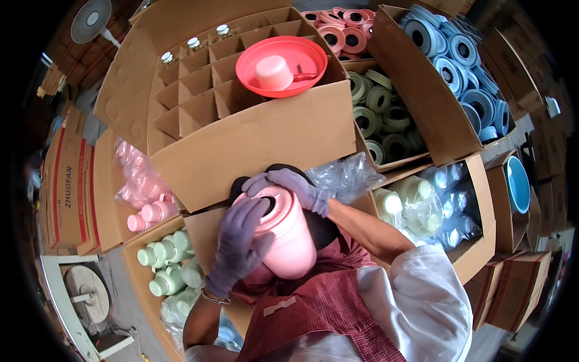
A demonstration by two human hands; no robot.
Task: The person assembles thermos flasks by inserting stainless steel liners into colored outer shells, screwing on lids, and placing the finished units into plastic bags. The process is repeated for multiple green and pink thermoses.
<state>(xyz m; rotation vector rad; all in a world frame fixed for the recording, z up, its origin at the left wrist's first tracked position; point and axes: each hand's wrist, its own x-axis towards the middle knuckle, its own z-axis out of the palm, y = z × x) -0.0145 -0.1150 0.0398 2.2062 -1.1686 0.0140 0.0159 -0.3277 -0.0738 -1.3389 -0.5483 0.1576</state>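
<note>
A pink rounded plastic flask body (292,256) leans across my lap. Its ring-shaped pink collar (280,208) has a dark hole and faces away from me. My left hand (239,238), in a purple-grey glove, curves round the collar's left side, with fingers over the edge and thumb along the flask body. My right hand (298,188), gloved alike, presses down on the collar's far right rim. Both hands grip the flask from opposite sides. Its lower end rests by my dark red apron (313,308).
Ahead stands a divided carton (253,130), bearing a red basin (250,75) with a pink cup (274,72) inside. Cartons at right hold green rings (378,98) and blue rings (464,49). Green cups (166,248) and pink cups (154,211) lie at left, bagged cups (422,199) at right.
</note>
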